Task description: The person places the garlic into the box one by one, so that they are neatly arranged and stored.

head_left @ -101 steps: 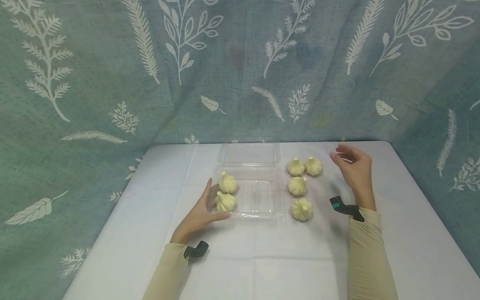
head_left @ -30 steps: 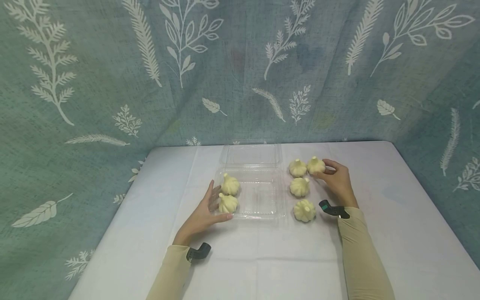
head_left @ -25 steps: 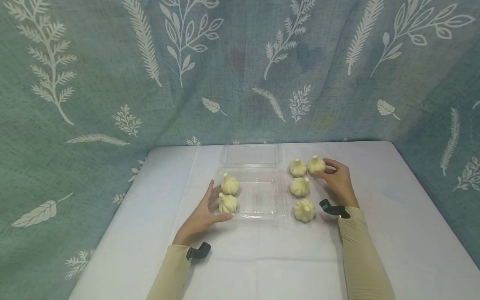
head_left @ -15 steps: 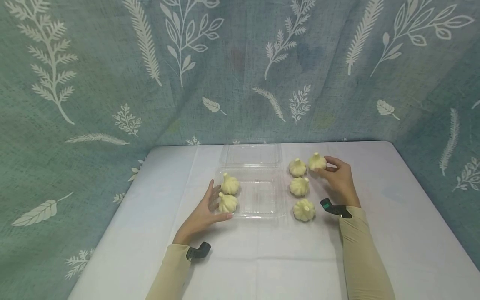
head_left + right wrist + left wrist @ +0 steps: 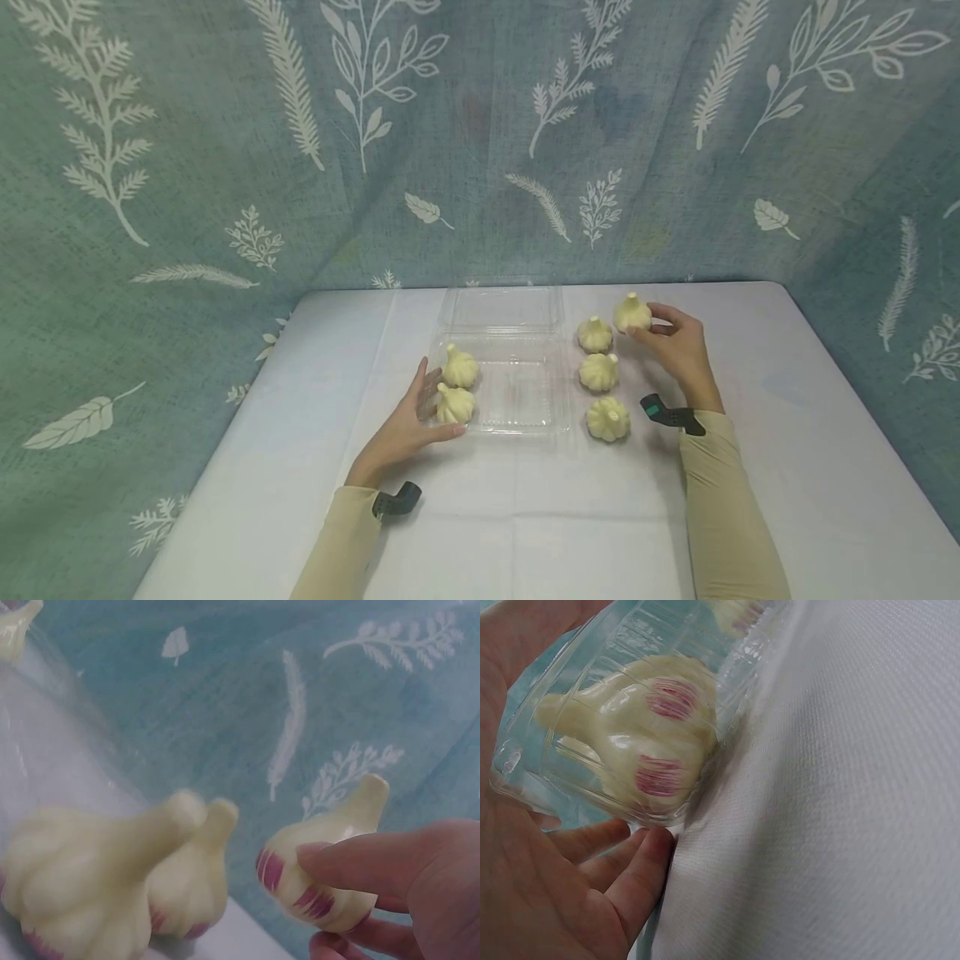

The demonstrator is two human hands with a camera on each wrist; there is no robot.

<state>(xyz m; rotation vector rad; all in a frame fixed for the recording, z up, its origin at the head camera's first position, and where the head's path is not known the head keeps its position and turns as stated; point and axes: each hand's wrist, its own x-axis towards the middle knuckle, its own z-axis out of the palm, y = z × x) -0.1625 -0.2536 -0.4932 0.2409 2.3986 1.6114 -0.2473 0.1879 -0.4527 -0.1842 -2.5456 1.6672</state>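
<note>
1. Left hand (image 5: 405,425) lies spread loosely against the left of the clear box (image 5: 517,387), gripping nothing; I'd press lightly, lest it buckle.
2. Three garlic bulbs (image 5: 598,372) sit to the box's right; I'd steer clear of them.
3. Right hand (image 5: 675,337) pinches another bulb (image 5: 632,313), back right of the box; I'd grip its belly firmly, sparing the stem.

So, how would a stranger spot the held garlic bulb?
On the white table is an open clear container, with three garlic bulbs in a line to its right. Beside the farthest is the held bulb, the only one the right hand pinches.
</note>
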